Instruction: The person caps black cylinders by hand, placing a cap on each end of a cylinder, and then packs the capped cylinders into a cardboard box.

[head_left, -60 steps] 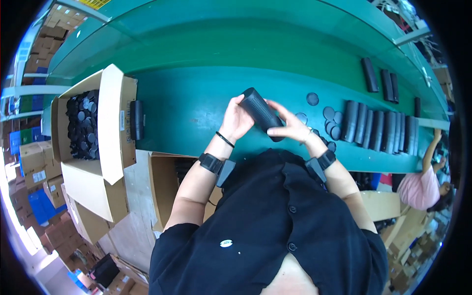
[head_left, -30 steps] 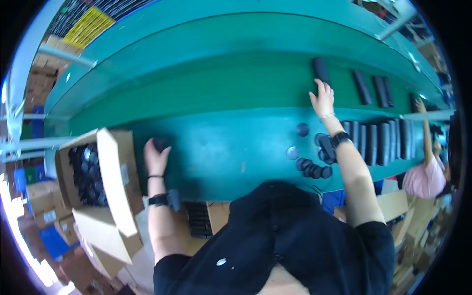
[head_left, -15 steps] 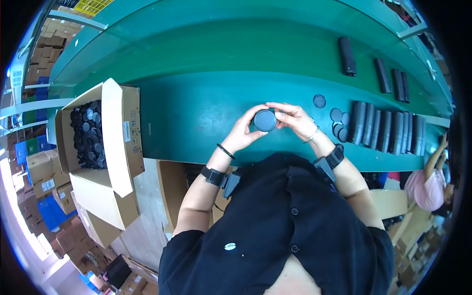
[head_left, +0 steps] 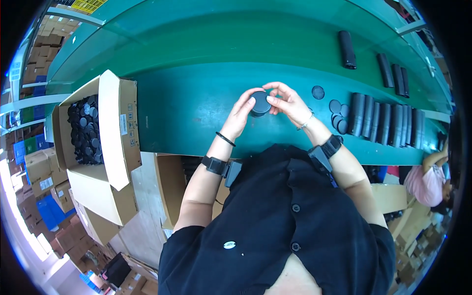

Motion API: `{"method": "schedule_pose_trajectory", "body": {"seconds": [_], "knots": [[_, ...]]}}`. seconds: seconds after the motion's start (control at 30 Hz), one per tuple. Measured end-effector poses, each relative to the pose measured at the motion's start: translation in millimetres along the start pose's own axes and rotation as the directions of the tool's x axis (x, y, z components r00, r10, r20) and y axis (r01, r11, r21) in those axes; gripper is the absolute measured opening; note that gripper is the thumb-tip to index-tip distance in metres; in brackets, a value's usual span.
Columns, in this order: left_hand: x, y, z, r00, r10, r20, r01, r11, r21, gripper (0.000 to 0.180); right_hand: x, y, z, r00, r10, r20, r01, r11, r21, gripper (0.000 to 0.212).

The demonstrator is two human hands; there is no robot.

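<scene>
A round black cap (head_left: 261, 102) is held above the green table by both my hands, tilted so that its edge shows below the flat top. My left hand (head_left: 239, 115) grips its left side, the thumb on top near the rim. From the right, my right hand (head_left: 291, 105) pinches the rim between thumb and fingers; some of its fingertips are hidden. To the right of my hands one loose black disc (head_left: 318, 92) lies flat, and a small cluster of similar discs (head_left: 335, 106) lies beside a row of long black cylindrical stacks (head_left: 368, 116).
An open cardboard box (head_left: 129, 123) full of black discs (head_left: 84, 125) stands at the left. More dark cylinders (head_left: 347, 50) lie on the raised green surface at the back right. A person in a pink top (head_left: 426, 186) is at the far right.
Both hands have moved a little farther from my body with the cap. It has tipped, its side now showing, and my left thumb has shifted up onto its top. The view has shifted slightly.
</scene>
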State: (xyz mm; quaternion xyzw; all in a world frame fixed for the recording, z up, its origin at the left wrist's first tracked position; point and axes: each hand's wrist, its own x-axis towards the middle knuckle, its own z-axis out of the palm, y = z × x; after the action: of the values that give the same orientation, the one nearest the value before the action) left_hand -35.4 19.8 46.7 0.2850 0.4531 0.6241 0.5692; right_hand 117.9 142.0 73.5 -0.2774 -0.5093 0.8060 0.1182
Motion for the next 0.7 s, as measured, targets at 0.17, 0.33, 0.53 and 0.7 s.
{"method": "schedule_pose_trajectory", "body": {"seconds": [0.17, 0.33, 0.53, 0.7], "knots": [[1.2, 1.9, 5.1, 0.999, 0.020, -0.035, -0.022, 0.998, -0.056, 0.041, 9.2, -1.7, 7.2, 0.999, 0.037, 0.005, -0.038, 0.998, 0.046, 0.035], [-2.0, -5.2, 4.1, 0.996, 0.054, -0.067, -0.049, 0.996, 0.075, 0.054, 5.0, 5.8, 9.0, 0.999, -0.053, -0.002, 0.053, 0.998, -0.032, 0.034], [3.0, 14.9, -13.8, 0.998, -0.011, 0.055, 0.031, 0.925, -0.379, 0.050, -2.0, 13.3, 6.6, 0.975, -0.206, 0.086, 0.223, 0.925, -0.308, 0.064], [-7.3, 31.6, 10.8, 0.990, 0.051, 0.130, 0.020, 0.868, -0.497, 0.055, -24.1, 40.7, -5.4, 0.990, -0.050, 0.130, 0.093, 0.933, -0.348, 0.083]]}}
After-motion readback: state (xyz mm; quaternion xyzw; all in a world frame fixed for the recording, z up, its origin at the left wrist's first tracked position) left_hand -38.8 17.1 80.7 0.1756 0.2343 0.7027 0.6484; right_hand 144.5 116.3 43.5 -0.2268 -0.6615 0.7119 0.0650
